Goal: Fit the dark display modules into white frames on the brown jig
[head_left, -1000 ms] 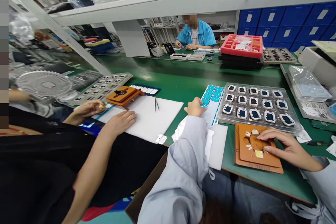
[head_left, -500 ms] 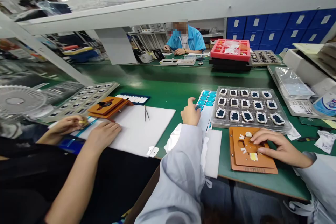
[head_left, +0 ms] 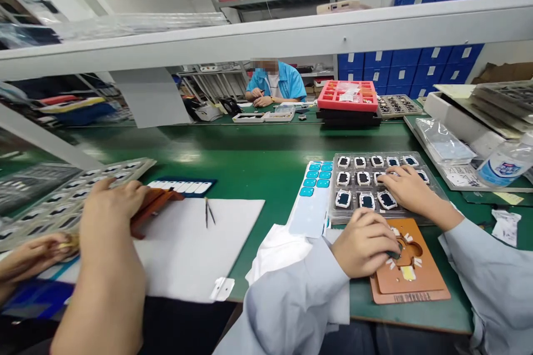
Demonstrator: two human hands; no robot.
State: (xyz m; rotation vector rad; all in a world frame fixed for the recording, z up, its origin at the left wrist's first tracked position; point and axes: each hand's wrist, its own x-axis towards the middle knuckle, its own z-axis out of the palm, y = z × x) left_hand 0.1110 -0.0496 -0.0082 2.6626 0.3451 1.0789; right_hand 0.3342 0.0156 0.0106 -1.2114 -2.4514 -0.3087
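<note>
My left hand (head_left: 366, 241) is closed over the orange fixture plate (head_left: 425, 280), with a small dark rounded piece (head_left: 395, 252) at its fingertips. The piece is partly hidden by the fingers, and I cannot tell whether it touches the plate. White tabs and a yellow patch surround the plate's round cutout. My right hand (head_left: 410, 191) reaches over a clear plastic tray (head_left: 339, 215), its fingers stretched out over one of the white-framed dark parts (head_left: 367, 201). Left of the tray lies a white sheet with blue rounded stickers (head_left: 310, 182).
A crumpled white cloth (head_left: 275, 249) lies beside the sheet. To the left, a co-worker's arm (head_left: 108, 244) crosses a white foam mat (head_left: 187, 255) with tweezers (head_left: 210, 213). A bottle (head_left: 506, 166) stands at right; a white shelf beam (head_left: 266, 39) spans above.
My left hand has come from the sticker sheet to the fixture plate with the dark piece. My right hand has left the plate for the tray. The view has shifted, and the co-worker's arm has moved.
</note>
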